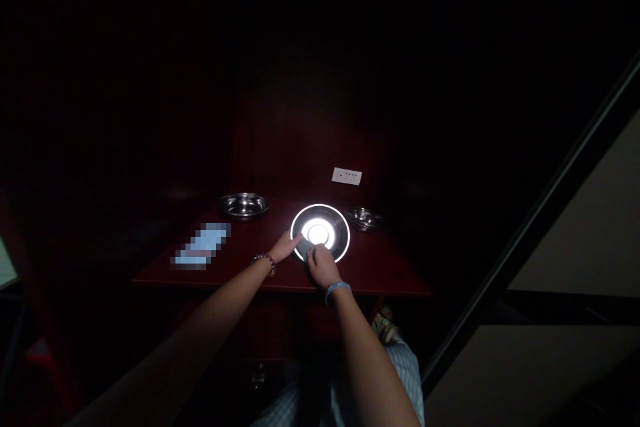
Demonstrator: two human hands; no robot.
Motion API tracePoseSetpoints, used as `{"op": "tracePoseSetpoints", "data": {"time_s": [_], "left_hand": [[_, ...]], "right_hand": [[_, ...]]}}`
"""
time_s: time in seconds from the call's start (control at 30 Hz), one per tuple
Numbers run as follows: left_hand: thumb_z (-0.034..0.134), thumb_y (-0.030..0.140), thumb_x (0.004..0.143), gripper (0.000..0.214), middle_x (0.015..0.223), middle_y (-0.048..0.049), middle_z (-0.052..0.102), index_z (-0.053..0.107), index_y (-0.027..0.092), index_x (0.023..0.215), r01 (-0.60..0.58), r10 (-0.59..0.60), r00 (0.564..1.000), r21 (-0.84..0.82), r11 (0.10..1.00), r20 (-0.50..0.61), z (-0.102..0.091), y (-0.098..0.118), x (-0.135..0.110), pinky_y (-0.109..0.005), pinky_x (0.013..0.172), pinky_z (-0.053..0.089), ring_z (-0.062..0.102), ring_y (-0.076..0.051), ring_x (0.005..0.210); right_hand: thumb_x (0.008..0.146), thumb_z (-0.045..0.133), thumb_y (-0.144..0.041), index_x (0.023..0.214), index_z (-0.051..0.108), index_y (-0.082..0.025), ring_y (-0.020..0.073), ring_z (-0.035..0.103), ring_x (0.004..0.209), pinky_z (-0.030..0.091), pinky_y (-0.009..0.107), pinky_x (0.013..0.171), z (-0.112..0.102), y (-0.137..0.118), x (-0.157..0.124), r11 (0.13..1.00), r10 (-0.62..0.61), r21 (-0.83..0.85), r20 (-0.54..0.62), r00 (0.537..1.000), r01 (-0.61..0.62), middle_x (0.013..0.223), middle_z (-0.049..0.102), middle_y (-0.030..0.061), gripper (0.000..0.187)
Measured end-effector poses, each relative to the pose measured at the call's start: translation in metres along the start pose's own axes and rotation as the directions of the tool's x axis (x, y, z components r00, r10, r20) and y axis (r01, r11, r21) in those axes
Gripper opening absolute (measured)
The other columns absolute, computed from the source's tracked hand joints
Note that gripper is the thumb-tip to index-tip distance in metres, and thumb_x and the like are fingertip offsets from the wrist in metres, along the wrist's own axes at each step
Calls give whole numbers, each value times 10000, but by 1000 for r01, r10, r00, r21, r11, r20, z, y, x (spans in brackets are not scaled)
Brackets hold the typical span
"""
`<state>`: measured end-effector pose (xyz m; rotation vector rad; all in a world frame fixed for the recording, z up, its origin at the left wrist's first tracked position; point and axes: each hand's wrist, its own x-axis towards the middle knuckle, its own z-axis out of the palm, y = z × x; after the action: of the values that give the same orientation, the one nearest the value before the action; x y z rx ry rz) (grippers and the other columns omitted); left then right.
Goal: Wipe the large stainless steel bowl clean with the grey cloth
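Note:
A round, shiny steel bowl (340, 233) with a bright rim is tilted towards me near the middle of the dark red table. Strong light glares off its centre. My left hand (284, 247) grips its left edge, thumb over the rim and the other fingers hidden. At the lower part of the bowl, my right hand (324, 265) is closed with its fingers curled against the inside. A greyish patch shows beside its fingertips; I cannot make out whether it is a cloth or a shadow.
Two other steel bowls stand on the table (260, 270): a wide shallow bowl (244, 207) at back left and a smaller bowl (364, 219) at right. A blurred pale-blue item (203, 247) lies at left. A white socket plate (347, 176) is on the back wall.

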<state>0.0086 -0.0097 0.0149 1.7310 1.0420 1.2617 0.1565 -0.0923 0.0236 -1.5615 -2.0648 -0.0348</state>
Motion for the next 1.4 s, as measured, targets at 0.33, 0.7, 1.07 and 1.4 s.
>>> {"op": "tracePoseSetpoints", "data": {"time_s": [0.33, 0.7, 1.07, 1.4], "left_hand": [[520, 317, 864, 267, 1012, -159, 765, 664, 127, 986, 8, -8, 1000, 13, 1000, 3, 1, -9, 4, -427, 988, 547, 697, -320, 1076], [540, 333, 845, 248, 983, -144, 766, 669, 151, 955, -10, 10, 1000, -10, 1000, -17, 1, -10, 5, -438, 986, 551, 700, -312, 1070], [555, 329, 845, 203, 886, -129, 758, 668, 164, 877, -20, 20, 1000, -15, 1000, -16, 1, -9, 4, -437, 992, 549, 696, -313, 1067], [550, 310, 858, 206, 934, -130, 769, 673, 152, 908, -15, 15, 1000, -14, 1000, -10, 0, -2, 0, -435, 964, 563, 713, -291, 985]], "right_hand": [[1010, 435, -245, 976, 615, -161, 227, 617, 910, 462, 337, 831, 2, 3, -1, 999, -45, 12, -35, 998, 46, 987, 661, 120, 201], [976, 443, -195, 969, 625, -156, 235, 595, 932, 439, 361, 861, 2, 3, 1, 997, -74, -5, 1, 997, 74, 992, 642, 114, 187], [945, 469, -191, 925, 596, -178, 231, 585, 926, 431, 347, 844, 2, 2, 1, 999, -54, 3, 22, 998, 54, 994, 629, 107, 129], [927, 570, -308, 1254, 576, -182, 257, 602, 1075, 471, 399, 943, -2, 5, -5, 986, -113, 122, -24, 993, 115, 1190, 651, 121, 350]]}}
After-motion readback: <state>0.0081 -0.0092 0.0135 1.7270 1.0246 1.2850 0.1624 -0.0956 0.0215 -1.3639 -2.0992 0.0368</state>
